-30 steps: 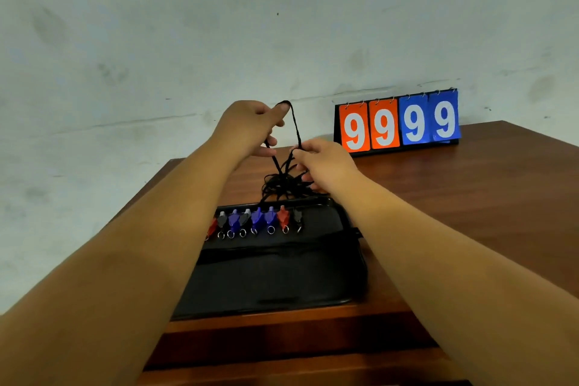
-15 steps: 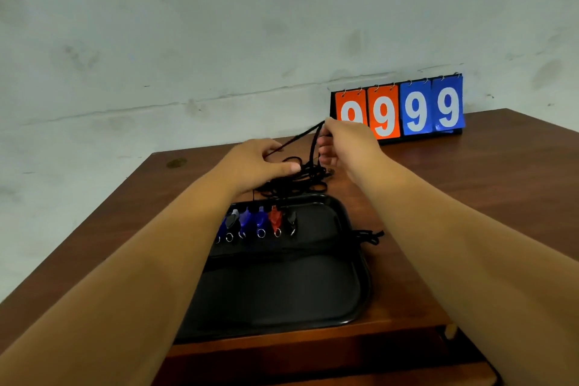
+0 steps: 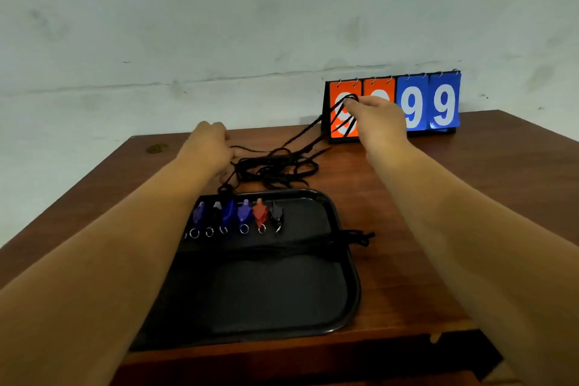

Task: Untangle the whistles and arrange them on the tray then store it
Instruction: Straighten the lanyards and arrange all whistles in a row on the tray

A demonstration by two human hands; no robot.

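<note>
Right hand [image 3: 376, 122] pinches a black cord loop [image 3: 340, 113], raised in front of the scoreboard [image 3: 429, 100]. Left hand [image 3: 210, 147] curls round cords at the tangle [image 3: 275, 166], which lies on the bench [image 3: 470, 182] just beyond the tray [image 3: 354, 276]. Whistles [image 3: 244, 213] sit in a row at the tray's far edge.

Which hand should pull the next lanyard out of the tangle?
Right: the right hand pinches a lanyard loop raised above the tangle, likely ready to pull; the left hand grips the tangle's edge.

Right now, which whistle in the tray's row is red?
The red whistle, second from the row's right end, between a blue whistle and the black whistle.
</note>
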